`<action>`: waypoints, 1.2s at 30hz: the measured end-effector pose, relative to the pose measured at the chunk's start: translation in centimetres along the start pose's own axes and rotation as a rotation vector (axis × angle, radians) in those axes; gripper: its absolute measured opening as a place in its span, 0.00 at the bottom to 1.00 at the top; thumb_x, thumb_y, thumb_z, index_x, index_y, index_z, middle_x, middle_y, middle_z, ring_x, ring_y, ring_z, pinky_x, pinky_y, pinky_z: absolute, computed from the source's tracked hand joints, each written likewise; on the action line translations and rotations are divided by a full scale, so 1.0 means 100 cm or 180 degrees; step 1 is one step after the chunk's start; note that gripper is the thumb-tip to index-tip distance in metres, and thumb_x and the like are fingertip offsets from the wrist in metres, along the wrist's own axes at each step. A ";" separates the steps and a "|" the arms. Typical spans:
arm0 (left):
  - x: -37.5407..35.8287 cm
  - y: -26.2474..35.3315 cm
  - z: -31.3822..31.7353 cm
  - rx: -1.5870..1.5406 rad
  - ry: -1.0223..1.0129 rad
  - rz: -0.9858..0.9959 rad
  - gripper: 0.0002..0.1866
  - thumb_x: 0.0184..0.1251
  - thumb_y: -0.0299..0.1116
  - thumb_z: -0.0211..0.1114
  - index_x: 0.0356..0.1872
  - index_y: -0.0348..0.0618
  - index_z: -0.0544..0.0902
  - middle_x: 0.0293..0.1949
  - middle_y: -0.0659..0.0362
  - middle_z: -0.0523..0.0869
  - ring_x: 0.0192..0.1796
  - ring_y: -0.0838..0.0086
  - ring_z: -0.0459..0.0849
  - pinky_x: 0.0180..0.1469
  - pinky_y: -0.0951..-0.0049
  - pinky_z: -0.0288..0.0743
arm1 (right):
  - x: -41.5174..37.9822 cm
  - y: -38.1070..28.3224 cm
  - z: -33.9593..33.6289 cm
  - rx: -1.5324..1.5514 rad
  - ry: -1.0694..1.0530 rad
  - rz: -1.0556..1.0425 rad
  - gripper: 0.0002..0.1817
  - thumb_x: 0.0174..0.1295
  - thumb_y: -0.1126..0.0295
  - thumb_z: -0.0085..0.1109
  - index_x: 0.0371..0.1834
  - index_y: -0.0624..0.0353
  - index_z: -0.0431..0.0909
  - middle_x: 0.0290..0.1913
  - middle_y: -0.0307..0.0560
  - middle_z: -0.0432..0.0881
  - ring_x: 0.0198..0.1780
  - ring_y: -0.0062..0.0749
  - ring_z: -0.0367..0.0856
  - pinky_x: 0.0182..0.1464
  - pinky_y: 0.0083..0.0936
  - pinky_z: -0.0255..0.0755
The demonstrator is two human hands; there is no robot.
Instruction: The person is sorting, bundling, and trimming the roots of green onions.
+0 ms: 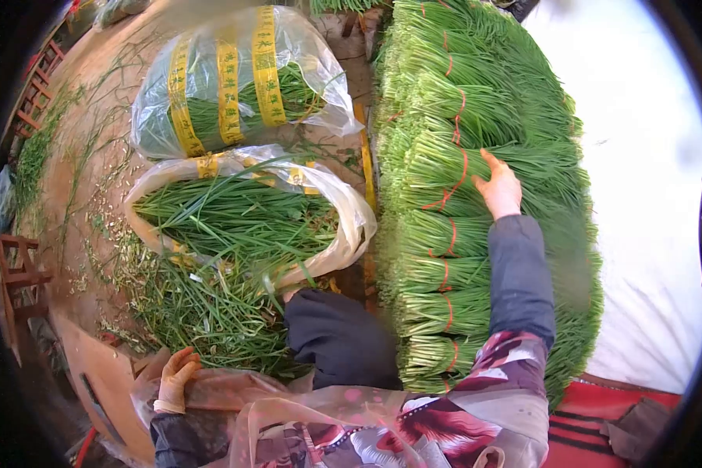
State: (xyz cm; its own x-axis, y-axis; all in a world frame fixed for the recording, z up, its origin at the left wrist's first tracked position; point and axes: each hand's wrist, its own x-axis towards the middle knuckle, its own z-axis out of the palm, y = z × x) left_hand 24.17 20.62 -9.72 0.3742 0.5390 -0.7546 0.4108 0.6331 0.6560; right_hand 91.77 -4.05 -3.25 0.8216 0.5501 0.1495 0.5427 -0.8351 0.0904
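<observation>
My right hand (pixel 499 185) rests on a bundle of green garlic chives (pixel 444 181) tied with red string, its thumb and forefinger spread apart. The bundle lies in a long stacked row of similar bundles (pixel 452 101), pale stem ends toward the left. At the lower left, my left hand (pixel 181 376) is loosely bent with its fingers apart, beside a heap of loose chive leaves (pixel 226 316). Close to it, a clear pinkish plastic sheet (pixel 242 390) spreads across my front.
An opened plastic bag (pixel 351 222) of loose greens stands left of the row. Behind it lies a full clear bag (pixel 207 93) with yellow printed bands. White sheeting (pixel 632 195) covers the right side. Cardboard (pixel 105 382) and wooden frames (pixel 22 273) are at the left.
</observation>
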 end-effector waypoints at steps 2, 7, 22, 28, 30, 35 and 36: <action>-0.002 0.007 0.006 0.0160 0.0018 -0.0053 0.25 0.61 0.30 0.67 0.60 0.39 0.74 0.50 0.58 0.83 0.48 0.75 0.82 0.48 0.77 0.74 | -0.006 0.004 0.025 0.1995 -0.0359 0.0665 0.24 0.51 0.46 0.69 0.44 0.50 0.85 0.40 0.47 0.87 0.43 0.42 0.85 0.45 0.33 0.75; -0.009 0.010 0.005 0.0216 0.0085 -0.0030 0.25 0.60 0.29 0.67 0.60 0.40 0.75 0.49 0.59 0.83 0.48 0.76 0.81 0.49 0.78 0.74 | 0.004 -0.054 0.043 0.0963 -0.0660 0.0982 0.30 0.49 0.41 0.68 0.44 0.56 0.83 0.35 0.53 0.86 0.41 0.43 0.85 0.45 0.34 0.77; -0.009 -0.002 -0.007 0.0155 -0.0063 0.0029 0.24 0.62 0.29 0.67 0.60 0.40 0.75 0.50 0.60 0.83 0.50 0.76 0.80 0.52 0.78 0.73 | 0.002 -0.069 0.051 0.3782 -0.0421 0.2086 0.20 0.61 0.55 0.65 0.32 0.65 0.77 0.22 0.39 0.77 0.18 0.23 0.72 0.21 0.24 0.64; -0.012 0.005 -0.001 0.0160 -0.0039 0.0065 0.24 0.62 0.28 0.66 0.60 0.40 0.75 0.50 0.60 0.83 0.51 0.76 0.80 0.53 0.78 0.73 | 0.012 -0.112 0.057 0.3517 -0.1470 0.1165 0.16 0.60 0.61 0.63 0.42 0.64 0.81 0.27 0.45 0.83 0.21 0.25 0.78 0.24 0.23 0.70; -0.006 0.004 0.002 0.0135 -0.0042 0.0078 0.24 0.62 0.28 0.66 0.60 0.40 0.75 0.50 0.60 0.82 0.51 0.76 0.80 0.54 0.78 0.73 | -0.030 -0.167 0.008 0.3976 -0.2592 -0.0135 0.14 0.60 0.64 0.63 0.42 0.63 0.82 0.30 0.46 0.85 0.25 0.26 0.82 0.28 0.22 0.74; -0.013 0.004 -0.003 0.0212 -0.0080 0.0067 0.25 0.62 0.26 0.66 0.62 0.39 0.74 0.51 0.58 0.82 0.54 0.74 0.79 0.56 0.77 0.72 | -0.050 -0.139 0.029 0.3739 -0.1532 0.1242 0.22 0.61 0.57 0.66 0.50 0.64 0.78 0.33 0.46 0.85 0.24 0.25 0.81 0.32 0.22 0.76; -0.015 0.003 -0.005 0.0217 -0.0084 0.0064 0.25 0.62 0.26 0.66 0.62 0.39 0.74 0.51 0.58 0.82 0.54 0.74 0.79 0.56 0.77 0.72 | -0.044 -0.116 0.043 0.3616 -0.0972 0.1661 0.23 0.61 0.57 0.66 0.50 0.63 0.78 0.33 0.46 0.85 0.25 0.25 0.81 0.31 0.22 0.76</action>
State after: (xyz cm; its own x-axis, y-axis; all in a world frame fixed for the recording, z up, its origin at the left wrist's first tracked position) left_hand 23.35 20.28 -8.45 0.4045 0.5358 -0.7411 0.4584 0.5824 0.6713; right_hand 82.58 3.26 -9.24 0.9052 0.2668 -0.3307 -0.1339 -0.5595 -0.8180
